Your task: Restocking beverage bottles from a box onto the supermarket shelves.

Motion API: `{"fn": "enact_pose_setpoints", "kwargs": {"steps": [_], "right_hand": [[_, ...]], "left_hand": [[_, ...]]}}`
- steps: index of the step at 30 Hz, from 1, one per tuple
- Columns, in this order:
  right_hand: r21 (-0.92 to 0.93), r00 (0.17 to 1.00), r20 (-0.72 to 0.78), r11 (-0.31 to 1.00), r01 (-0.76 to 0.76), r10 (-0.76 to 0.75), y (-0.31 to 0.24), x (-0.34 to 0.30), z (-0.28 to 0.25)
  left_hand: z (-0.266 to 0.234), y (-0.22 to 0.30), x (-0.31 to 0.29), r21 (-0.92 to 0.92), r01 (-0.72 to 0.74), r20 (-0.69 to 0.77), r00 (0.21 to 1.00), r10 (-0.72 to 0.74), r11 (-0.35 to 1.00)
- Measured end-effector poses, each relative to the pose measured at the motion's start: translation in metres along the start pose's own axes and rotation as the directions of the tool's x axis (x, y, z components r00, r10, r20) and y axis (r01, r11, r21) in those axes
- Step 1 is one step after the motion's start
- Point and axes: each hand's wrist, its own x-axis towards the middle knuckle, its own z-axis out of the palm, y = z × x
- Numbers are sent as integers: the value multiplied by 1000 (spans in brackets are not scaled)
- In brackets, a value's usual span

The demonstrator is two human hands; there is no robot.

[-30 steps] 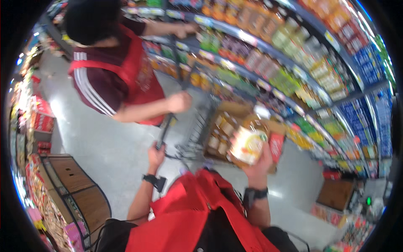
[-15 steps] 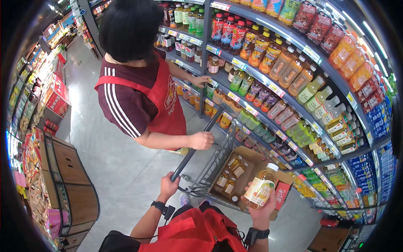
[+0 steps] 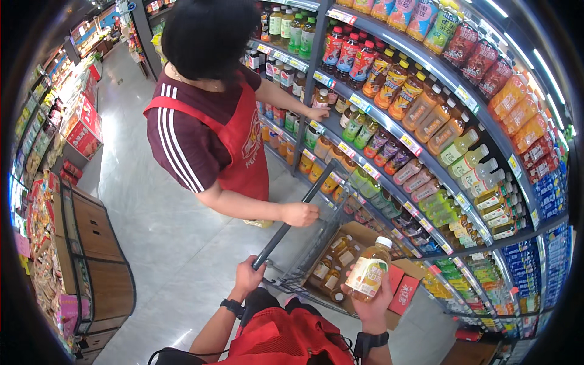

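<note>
My right hand (image 3: 374,309) is wrapped round a juice bottle (image 3: 367,271) with amber drink, a white cap and a pale label. It is held upright at the right, in front of the cart's box. My left hand (image 3: 249,275) grips the near end of the dark cart handle (image 3: 281,233). Inside the wire shopping cart (image 3: 291,281) sits an open cardboard box (image 3: 354,230) with several similar bottles (image 3: 330,280) in it. A person in a red apron (image 3: 246,134) stands at the left, one hand (image 3: 299,214) on the same handle, the other (image 3: 319,114) at a shelf.
Tall drink shelves (image 3: 420,149) curve along the right side, filled with rows of coloured bottles. At the lower left stands a wooden display stand (image 3: 100,234) with packaged goods. A red box (image 3: 83,129) stands farther back along the grey floor (image 3: 164,267).
The bottle in my right hand has moved slightly left. The person's far hand has shifted onto the shelf beside a bottle. The view has swung, so the shelves sit farther right.
</note>
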Motion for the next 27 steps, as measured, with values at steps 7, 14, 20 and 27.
{"fn": "enact_pose_setpoints", "kwargs": {"steps": [7,14,20,27], "right_hand": [[48,998,62,999,26,-29,37,3,40],[-14,993,-36,994,112,-113,116,-16,79],[-263,977,-83,949,171,-199,166,-35,98],[-440,947,-34,856,272,-319,172,-53,108]], "left_hand": [[-20,-11,18,57,-2,332,943,-17,998],[-105,20,33,230,-395,521,822,230,889],[-131,93,35,-366,-120,830,407,382,923],[-110,118,26,-365,42,886,322,333,930]]}}
